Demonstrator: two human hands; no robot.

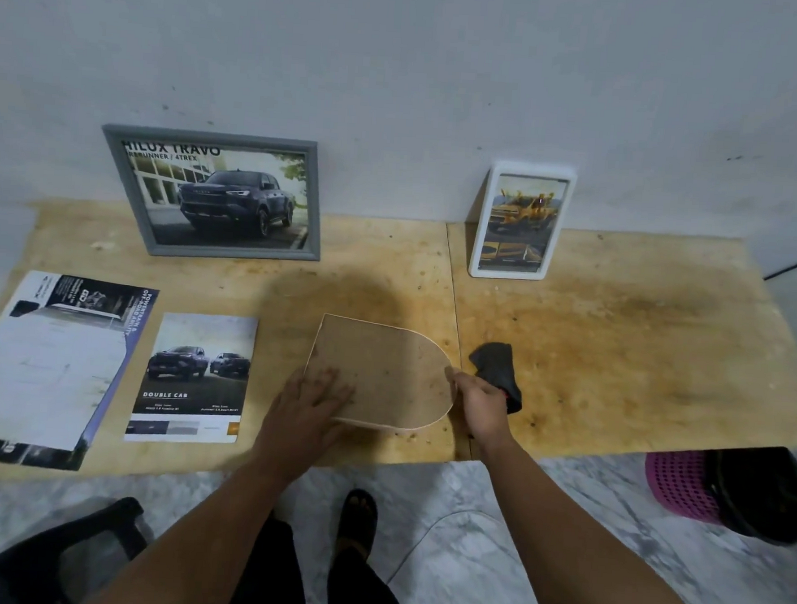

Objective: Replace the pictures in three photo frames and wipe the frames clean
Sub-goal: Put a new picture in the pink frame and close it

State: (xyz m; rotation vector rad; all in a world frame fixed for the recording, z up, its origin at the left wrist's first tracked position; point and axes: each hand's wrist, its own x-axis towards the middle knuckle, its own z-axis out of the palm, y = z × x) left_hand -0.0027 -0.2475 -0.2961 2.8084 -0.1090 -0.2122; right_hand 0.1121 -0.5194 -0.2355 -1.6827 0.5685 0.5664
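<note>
A: What is lying at the left end of the table [620,315]?

B: A large brochure [52,364] is lying flat at the near left edge. Just to its right, a smaller car picture [193,378] marked "DOUBLE CAB" is lying face up. Behind them, a grey frame [212,194] holding a dark pickup picture is leaning against the wall [401,68].

A: Where is the frame being handled?

B: An arched frame [383,371] is lying back side up near the table's near edge, at the centre. Its straight edge is facing left and its rounded edge is facing right.

A: What is the left hand [309,401] doing?

B: It is resting flat on the near left corner of the arched frame, fingers straight and spread, holding nothing.

A: And the right hand [481,398]?

B: It is pinching the rounded right edge of the arched frame, thumb on top, fingers curled at the rim. A dark cloth [497,373] is lying on the table just behind that hand, touching it.

A: Anything farther right?

B: A white frame [518,220] with a yellow vehicle picture is standing upright against the wall. A pink basket [679,482] is sitting on the floor below the table's right end.
</note>
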